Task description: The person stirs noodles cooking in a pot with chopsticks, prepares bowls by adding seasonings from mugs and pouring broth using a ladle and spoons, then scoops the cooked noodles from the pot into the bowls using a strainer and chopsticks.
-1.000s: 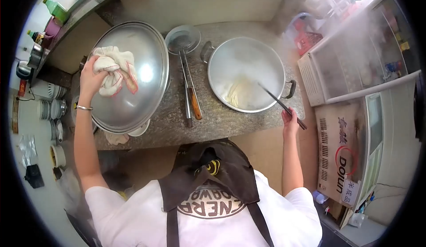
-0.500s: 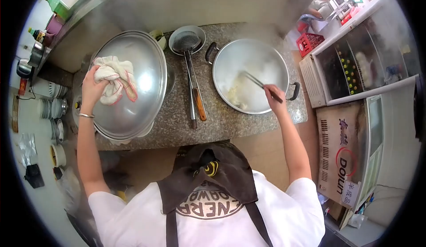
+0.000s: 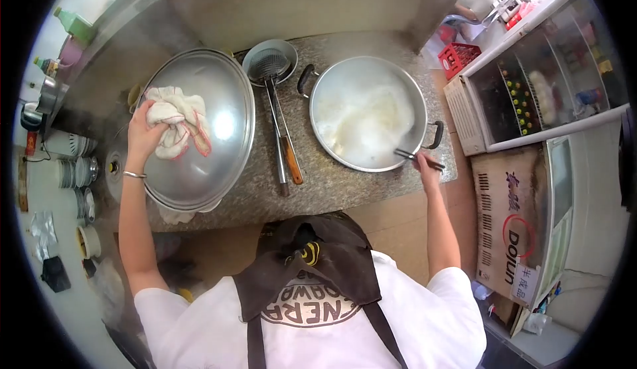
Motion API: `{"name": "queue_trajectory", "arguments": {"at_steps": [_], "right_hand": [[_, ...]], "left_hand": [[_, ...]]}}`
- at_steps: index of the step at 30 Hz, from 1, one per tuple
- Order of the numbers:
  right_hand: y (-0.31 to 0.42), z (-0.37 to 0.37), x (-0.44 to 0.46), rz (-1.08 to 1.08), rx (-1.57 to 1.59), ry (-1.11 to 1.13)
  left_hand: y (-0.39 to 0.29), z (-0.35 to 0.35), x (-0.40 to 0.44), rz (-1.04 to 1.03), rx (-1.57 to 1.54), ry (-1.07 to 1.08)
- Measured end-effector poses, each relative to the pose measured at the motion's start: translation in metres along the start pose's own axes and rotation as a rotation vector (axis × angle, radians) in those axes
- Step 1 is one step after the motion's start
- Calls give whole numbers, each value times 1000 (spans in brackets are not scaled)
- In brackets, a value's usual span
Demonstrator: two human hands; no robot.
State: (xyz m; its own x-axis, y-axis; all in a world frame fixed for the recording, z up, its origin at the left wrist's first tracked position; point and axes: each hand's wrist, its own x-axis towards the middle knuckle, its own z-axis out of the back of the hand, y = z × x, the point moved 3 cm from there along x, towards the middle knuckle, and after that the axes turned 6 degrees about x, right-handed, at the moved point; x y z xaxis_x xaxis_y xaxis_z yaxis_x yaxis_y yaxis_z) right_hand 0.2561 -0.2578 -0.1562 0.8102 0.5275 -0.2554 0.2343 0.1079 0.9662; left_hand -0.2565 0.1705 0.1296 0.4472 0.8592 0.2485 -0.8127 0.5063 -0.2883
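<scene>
Here's the left hand [image 3: 144, 133], closed around a bunched white cloth with red edging [image 3: 176, 121] against the big domed silver metal lid [image 3: 212, 163] at the left of the speckled stone counter [image 3: 255, 200]. Over on the right, the right hand [image 3: 426, 165] grips dark slender chopsticks [image 3: 419, 159] at the near right rim of the wide round silver pan [image 3: 365, 97], pale foamy liquid inside, while a wire-mesh skimmer [image 3: 268, 66] lies between lid and pan.

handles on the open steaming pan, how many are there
2: the left handle at the upper left of the pan, and the right handle on the opposite side, just beyond the right hand. Neither is hidden.
</scene>
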Motion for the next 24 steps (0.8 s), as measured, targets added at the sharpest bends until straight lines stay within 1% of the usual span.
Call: {"name": "queue_trajectory", "arguments": {"at_steps": [2,4,5,6,8,9,10,12,14,18,20,22,23,24], "right_hand": [[-1,-1,-21,-193,140,-24],[-4,2,-37,-229,353,-80],[-8,6,-40,-218,469,-80],[-15,11,-42,-217,472,-84],[-19,18,-48,-143,644,-196],[-19,16,-51,-126,670,-268],[-14,17,-50,-125,670,-272],[2,14,-45,-41,576,-242],[22,13,-38,8,559,-227],[58,-29,-29,89,348,-70],[66,-56,-22,192,277,13],[68,-88,-6,346,146,154],[84,-102,-4,410,-72,140],[85,-107,8,523,-221,144]], "left_hand": [[-3,-5,4,-6,-40,-4],[-5,-11,8,-29,-27,-10],[-7,-11,10,-40,-7,-24],[-10,-11,12,-45,-7,-23],[-18,-13,14,-7,-58,13],[-18,-15,16,-11,-60,16],[-20,-17,17,-21,-59,15],[-23,-18,18,-31,-56,12],[-30,-19,19,-24,-55,23],[-27,-24,19,-35,-102,20],[-26,-28,19,-21,-104,46],[-28,-29,18,-24,-91,44],[-30,-30,18,-28,-77,44],[-32,-32,18,-30,-76,44]]}}
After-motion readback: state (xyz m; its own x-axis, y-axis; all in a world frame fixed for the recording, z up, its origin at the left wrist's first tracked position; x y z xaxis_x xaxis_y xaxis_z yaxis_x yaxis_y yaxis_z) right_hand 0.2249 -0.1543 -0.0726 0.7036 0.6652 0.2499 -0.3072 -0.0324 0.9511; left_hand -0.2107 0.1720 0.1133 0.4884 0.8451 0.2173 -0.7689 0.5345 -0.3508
